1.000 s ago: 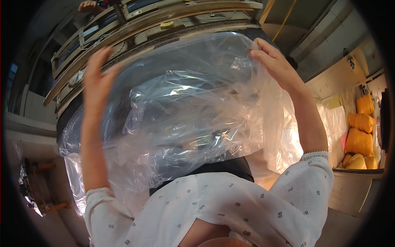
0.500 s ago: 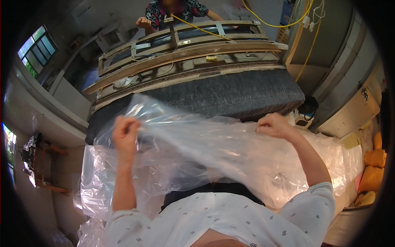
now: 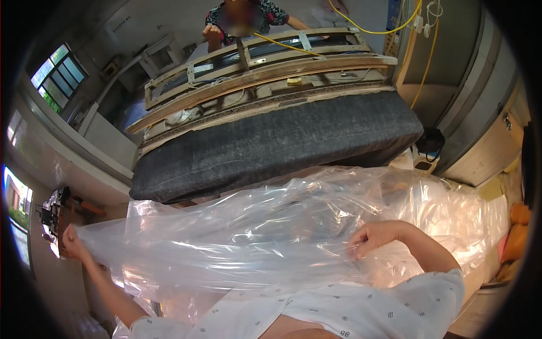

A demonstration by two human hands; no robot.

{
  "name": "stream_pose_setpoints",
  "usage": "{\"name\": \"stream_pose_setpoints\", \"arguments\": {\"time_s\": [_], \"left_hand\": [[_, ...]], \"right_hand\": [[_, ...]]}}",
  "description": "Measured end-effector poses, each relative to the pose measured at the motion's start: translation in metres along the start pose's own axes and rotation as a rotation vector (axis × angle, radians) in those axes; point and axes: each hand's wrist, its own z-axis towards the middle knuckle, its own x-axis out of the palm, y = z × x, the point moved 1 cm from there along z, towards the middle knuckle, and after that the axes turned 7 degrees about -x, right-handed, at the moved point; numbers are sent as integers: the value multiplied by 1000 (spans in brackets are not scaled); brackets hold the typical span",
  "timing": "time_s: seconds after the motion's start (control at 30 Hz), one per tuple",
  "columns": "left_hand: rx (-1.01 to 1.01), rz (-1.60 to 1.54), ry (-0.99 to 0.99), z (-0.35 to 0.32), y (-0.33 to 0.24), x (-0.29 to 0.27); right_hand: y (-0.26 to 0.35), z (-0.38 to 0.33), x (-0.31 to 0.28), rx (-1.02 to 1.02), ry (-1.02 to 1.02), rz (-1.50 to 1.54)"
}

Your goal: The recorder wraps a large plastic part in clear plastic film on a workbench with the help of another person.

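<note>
A wide, crinkled sheet of clear plastic film (image 3: 243,226) stretches across my lap from left to right. At the far left my left hand (image 3: 71,242) is closed on a corner of it and pulls it outward. My right hand (image 3: 370,237) has its fingers curled down on the film, right of the middle, pinching or pressing it. Beyond the film stands a long bench padded with dark grey cloth (image 3: 276,133).
Behind the cloth lies a wooden frame (image 3: 265,70) with metal plates. A person (image 3: 248,17) sits beyond it. Yellow cable (image 3: 384,34) hangs at the upper right. Orange rolls (image 3: 514,243) stand at the right edge, and a dark machine (image 3: 53,217) is near my left hand.
My left hand has swung out far left and nearer, drawing the film off the grey cloth and spreading it. My right hand has come down toward me.
</note>
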Motion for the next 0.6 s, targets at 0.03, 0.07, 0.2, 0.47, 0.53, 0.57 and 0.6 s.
{"name": "stream_pose_setpoints", "arguments": {"time_s": [0.03, 0.07, 0.2, 0.47, 0.53, 0.57, 0.6], "left_hand": [[23, 9, -11, -8, -7, 32], [47, 14, -16, -19, -24, 71], [208, -199, 186, -85, -93, 206], [118, -228, 454, -151, -165, 306], [104, -232, 466, -144, -159, 317], [105, -211, 455, -142, -153, 310], [98, -171, 447, -140, -152, 314]], "right_hand": [[-22, -11, -3, 101, 117, -110], [-51, -25, -8, 192, 100, -215], [-294, -140, -21, 507, 276, -684], [-270, -305, -21, 1266, -678, -1106], [-244, -327, -70, 1127, -1402, -1102], [-173, -302, -108, 1086, -1509, -980], [-142, -305, -137, 1064, -1570, -1038]]}}
